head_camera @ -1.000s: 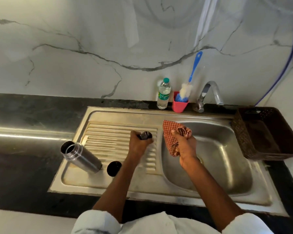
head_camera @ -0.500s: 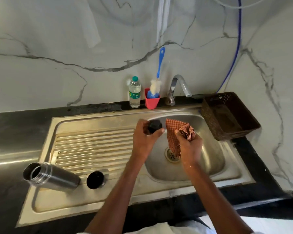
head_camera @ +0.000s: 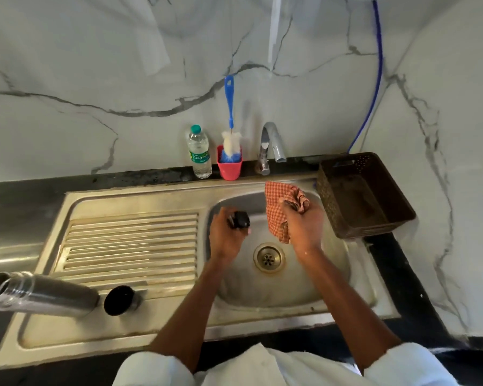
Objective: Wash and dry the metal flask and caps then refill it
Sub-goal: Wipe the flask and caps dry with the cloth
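My left hand (head_camera: 226,237) grips a small black cap (head_camera: 239,220) over the left part of the sink basin (head_camera: 332,277). Beside it, my right hand (head_camera: 303,224) holds a bunched red checked cloth (head_camera: 276,210) over the basin's back; the two hands are apart. The open metal flask (head_camera: 43,295) lies on its side at the drainboard's front left, mouth to the left. A second cap (head_camera: 120,300), dark inside, lies just right of the flask.
A tap (head_camera: 271,143) stands behind the basin. Left of it are a pink cup (head_camera: 229,169) with a blue bottle brush (head_camera: 229,107) and a plastic water bottle (head_camera: 199,153). A brown basket (head_camera: 374,218) sits on the counter right of the sink.
My left hand carried the small black cap from the drainboard rightward to over the basin. My right hand with the cloth stayed over the basin. The view shifted right.
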{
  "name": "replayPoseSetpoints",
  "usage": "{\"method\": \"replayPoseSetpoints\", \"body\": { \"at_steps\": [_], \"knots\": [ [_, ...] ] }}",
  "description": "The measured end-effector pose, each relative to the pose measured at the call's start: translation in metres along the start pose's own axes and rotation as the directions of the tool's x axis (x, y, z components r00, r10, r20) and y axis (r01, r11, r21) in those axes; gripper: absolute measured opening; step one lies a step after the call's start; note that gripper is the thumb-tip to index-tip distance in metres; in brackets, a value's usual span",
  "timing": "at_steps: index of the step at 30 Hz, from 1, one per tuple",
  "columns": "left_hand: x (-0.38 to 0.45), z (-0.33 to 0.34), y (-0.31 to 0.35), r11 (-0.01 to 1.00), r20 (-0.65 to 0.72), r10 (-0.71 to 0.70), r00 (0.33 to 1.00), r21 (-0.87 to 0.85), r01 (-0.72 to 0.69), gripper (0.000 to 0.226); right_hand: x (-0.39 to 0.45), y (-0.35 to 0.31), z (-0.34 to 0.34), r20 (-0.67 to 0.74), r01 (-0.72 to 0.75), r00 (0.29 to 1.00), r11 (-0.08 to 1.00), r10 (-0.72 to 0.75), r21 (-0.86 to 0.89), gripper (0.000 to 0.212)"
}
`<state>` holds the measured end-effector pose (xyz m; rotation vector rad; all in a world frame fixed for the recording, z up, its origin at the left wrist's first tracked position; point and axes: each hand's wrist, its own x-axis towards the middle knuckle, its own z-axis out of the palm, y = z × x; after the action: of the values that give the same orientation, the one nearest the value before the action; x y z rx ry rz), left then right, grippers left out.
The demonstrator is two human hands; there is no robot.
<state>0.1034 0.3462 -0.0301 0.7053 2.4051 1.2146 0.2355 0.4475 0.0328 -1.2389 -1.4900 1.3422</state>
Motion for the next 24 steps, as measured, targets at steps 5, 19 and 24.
{"method": "replayPoseSetpoints", "body": {
  "at_steps": [5,19,24],
  "knots": [
    [0.004,0.003,0.01,0.988,0.084,-0.094,0.992,-0.111,0.103,0.051,0.016,0.004,0.002,0.075,0.049,0.996,0.999,-0.05,0.014,0.03],
    [-0.02,-0.011,0.019,0.775,0.197,-0.104,0.975,-0.599,0.203,0.027,0.007,0.019,-0.005,0.586,0.577,0.723,0.786,-0.366,-0.221,0.07],
    [-0.023,-0.024,0.024,0.838,0.094,-0.059,0.994,-0.536,0.1,0.025,-0.012,0.016,-0.001,0.671,0.671,0.687,0.598,-0.279,-0.439,0.088]
  ]
}}
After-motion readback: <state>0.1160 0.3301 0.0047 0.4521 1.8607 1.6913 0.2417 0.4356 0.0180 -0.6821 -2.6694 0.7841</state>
